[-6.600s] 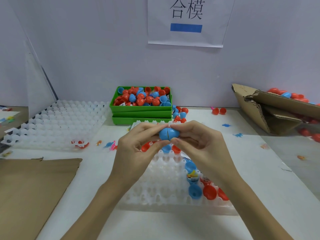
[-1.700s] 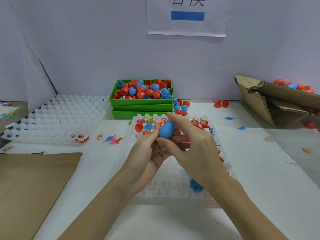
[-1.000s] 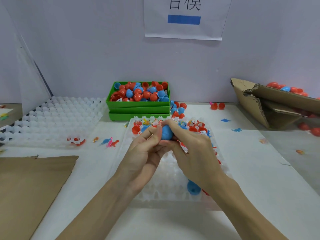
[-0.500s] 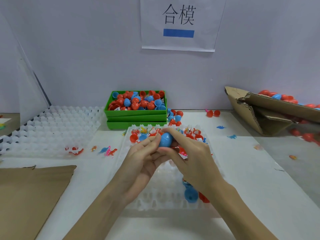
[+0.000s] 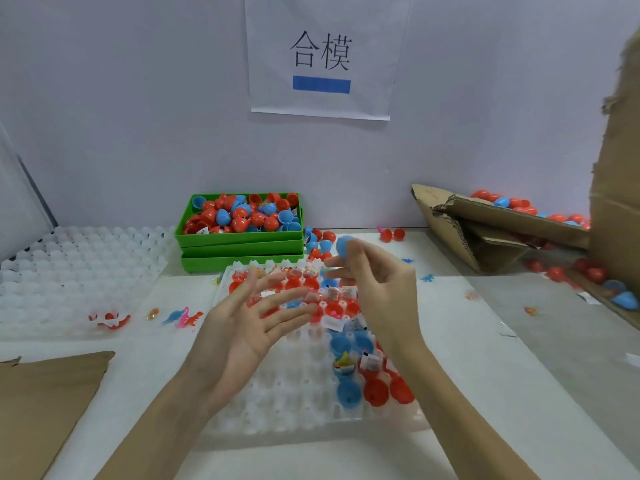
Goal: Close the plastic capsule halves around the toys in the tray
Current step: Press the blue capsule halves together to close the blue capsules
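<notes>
Right hand [image 5: 377,285] grip pinches blue capsule [image 5: 346,245] at fingertips, raised at 12 o'clock over tray [image 5: 277,403]. Left hand [image 5: 249,323] grip apart, empty. I judge capsule light, rigid, slick; best held across the seam. Unclosed halves [image 5: 375,393] sit at tray's 4 o'clock.

Torn cardboard box [image 5: 491,230] lies beside wall sign [image 5: 322,57].

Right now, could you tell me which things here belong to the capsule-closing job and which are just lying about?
Job in hand:
- blue capsule, held in the right hand
- left hand, open
- white tray
- open capsule halves with toys

Lying about:
- green bin
- torn cardboard box
- spare trays
- loose toy dinosaurs
</notes>
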The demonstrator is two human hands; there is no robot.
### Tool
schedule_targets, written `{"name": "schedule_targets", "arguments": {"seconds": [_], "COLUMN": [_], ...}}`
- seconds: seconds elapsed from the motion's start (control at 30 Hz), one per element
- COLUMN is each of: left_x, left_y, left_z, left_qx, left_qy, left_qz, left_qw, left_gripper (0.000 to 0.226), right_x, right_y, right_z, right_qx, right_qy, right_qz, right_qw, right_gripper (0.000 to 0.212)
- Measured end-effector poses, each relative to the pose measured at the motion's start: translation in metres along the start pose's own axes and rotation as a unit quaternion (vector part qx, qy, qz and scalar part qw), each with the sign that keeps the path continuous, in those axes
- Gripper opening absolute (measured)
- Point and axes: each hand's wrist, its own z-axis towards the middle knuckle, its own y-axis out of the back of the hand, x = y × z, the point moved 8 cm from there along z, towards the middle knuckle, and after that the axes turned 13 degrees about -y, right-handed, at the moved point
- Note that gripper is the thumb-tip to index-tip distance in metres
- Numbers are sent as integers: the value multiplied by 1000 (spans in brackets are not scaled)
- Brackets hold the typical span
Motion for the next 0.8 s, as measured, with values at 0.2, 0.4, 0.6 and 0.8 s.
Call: {"name": "schedule_targets", "arguments": {"seconds": [0.2, 0.4, 0.6, 0.8], "left_x": [-10, -7, -3, -3], "left_y": [22, 20, 24, 18], "left_z": [3, 7, 13, 12], "left_qx": [-70, -59, -50, -7], "left_qy": [-29, -15, -1, -44], "left_qz": [27, 38, 55, 171], "left_qw": [997, 997, 997, 984], "left_gripper": [43, 47, 43, 33], "right_x": [-50, -39, -63, -61], "right_y": [32, 70, 69, 34], "right_z": [88, 183, 186, 92], "right_qx": [29, -60, -67, 86], "right_qy": [-360, -306, -318, -326], "right_qz": [522, 633, 568, 318], "right_qw": [773, 708, 756, 886], "right_gripper": [35, 42, 47, 30]}}
